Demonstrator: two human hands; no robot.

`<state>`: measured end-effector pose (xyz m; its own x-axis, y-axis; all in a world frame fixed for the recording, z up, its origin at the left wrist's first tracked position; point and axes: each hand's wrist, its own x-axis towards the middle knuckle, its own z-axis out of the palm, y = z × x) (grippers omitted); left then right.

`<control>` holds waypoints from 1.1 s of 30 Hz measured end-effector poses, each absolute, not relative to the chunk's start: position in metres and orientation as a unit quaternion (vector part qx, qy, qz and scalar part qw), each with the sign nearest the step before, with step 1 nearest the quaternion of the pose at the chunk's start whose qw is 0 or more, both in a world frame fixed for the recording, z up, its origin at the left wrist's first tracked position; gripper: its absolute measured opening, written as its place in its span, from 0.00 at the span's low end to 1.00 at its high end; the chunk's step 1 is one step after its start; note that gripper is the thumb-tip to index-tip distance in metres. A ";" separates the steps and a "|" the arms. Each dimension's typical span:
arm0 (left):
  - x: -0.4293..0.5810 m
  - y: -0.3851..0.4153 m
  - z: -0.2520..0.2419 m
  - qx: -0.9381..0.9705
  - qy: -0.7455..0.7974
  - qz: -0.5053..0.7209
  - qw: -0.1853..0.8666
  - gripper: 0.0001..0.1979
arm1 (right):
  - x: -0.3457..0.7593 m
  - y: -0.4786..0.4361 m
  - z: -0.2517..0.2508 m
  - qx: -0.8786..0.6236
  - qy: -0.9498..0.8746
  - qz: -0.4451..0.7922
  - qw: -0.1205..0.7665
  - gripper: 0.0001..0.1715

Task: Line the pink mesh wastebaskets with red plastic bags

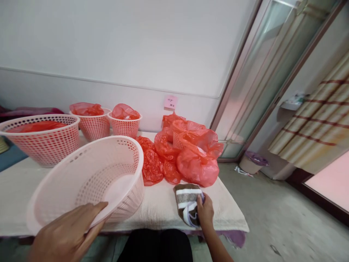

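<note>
I see the left hand [68,227] clasping a tilted pink basket [92,182] by its rim. The right hand [206,211] is pinching a striped cloth [185,198] on the surface [156,209], near red plastic bags [197,169].

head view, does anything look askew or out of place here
Two things. The pale pink plastic basket is tilted, but the left hand grips its rim, so that looks deliberate. Odder are the white strips lying on the floor by the wastebasket, rather like stray litter.

left grip [68,227]: clenched, fingers [92,211] rightward; right grip [205,209]: pinched; right forearm [218,243]: slanted up-left
</note>
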<state>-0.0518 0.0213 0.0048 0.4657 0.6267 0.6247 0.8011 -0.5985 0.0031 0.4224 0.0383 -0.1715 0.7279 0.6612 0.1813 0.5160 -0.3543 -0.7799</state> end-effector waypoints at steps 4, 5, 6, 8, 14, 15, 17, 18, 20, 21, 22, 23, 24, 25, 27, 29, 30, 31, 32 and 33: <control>-0.033 0.046 0.024 -0.875 -0.360 -0.222 0.236 0.14 | 0.415 0.055 -0.178 -0.790 -0.468 0.070 0.390 0.29; -0.027 0.051 0.027 -0.879 -0.348 -0.211 0.248 0.14 | 0.416 0.060 -0.179 -0.782 -0.487 0.069 0.384 0.29; -0.020 0.055 0.030 -0.882 -0.336 -0.207 0.257 0.14 | 0.418 0.064 -0.180 -0.774 -0.501 0.069 0.380 0.29; -0.006 0.060 0.032 -0.884 -0.322 -0.207 0.267 0.15 | 0.424 0.069 -0.180 -0.763 -0.519 0.072 0.377 0.29; 0.012 0.063 0.033 -0.880 -0.325 -0.208 0.279 0.17 | 0.433 0.067 -0.155 -0.754 -0.527 0.033 0.390 0.29; 0.012 0.063 0.034 -0.881 -0.319 -0.207 0.282 0.17 | 0.429 0.067 -0.148 -0.753 -0.529 0.016 0.391 0.28; 0.012 0.063 0.035 -0.882 -0.312 -0.205 0.288 0.16 | 0.415 0.073 -0.133 -0.740 -0.549 -0.004 0.388 0.25; 0.012 0.062 0.036 -0.881 -0.313 -0.204 0.290 0.16 | 0.406 0.078 -0.127 -0.729 -0.568 -0.002 0.383 0.23; 0.013 0.061 0.038 -0.878 -0.320 -0.208 0.290 0.18 | 0.386 0.092 -0.119 -0.708 -0.604 0.013 0.365 0.20; 0.014 0.060 0.038 -0.876 -0.322 -0.211 0.289 0.19 | 0.377 0.101 -0.117 -0.702 -0.617 0.022 0.356 0.21; 0.015 0.060 0.038 -0.875 -0.325 -0.216 0.287 0.20 | 0.369 0.110 -0.117 -0.698 -0.626 0.031 0.347 0.24; 0.016 0.059 0.038 -0.874 -0.326 -0.218 0.285 0.20 | 0.364 0.119 -0.119 -0.698 -0.629 0.040 0.340 0.28; 0.016 0.059 0.037 -0.875 -0.327 -0.219 0.283 0.20 | 0.360 0.128 -0.121 -0.700 -0.628 0.049 0.335 0.32; 0.017 0.059 0.036 -0.875 -0.329 -0.218 0.280 0.19 | 0.358 0.136 -0.125 -0.705 -0.622 0.060 0.334 0.33; 0.017 0.060 0.035 -0.873 -0.337 -0.218 0.276 0.19 | 0.358 0.150 -0.133 -0.719 -0.600 0.089 0.339 0.24; 0.017 0.060 0.035 -0.871 -0.342 -0.222 0.273 0.18 | 0.360 0.160 -0.138 -0.728 -0.571 0.125 0.359 0.10; 0.017 0.061 0.035 -0.870 -0.342 -0.226 0.273 0.18 | 0.360 0.164 -0.140 -0.728 -0.555 0.143 0.375 0.06; 0.018 0.061 0.035 -0.870 -0.341 -0.230 0.272 0.17 | 0.361 0.166 -0.139 -0.725 -0.540 0.159 0.396 0.06; 0.018 0.061 0.035 -0.870 -0.339 -0.234 0.272 0.17 | 0.361 0.167 -0.138 -0.718 -0.526 0.174 0.421 0.06; 0.019 0.061 0.036 -0.869 -0.337 -0.239 0.272 0.17 | 0.360 0.167 -0.135 -0.708 -0.512 0.187 0.448 0.06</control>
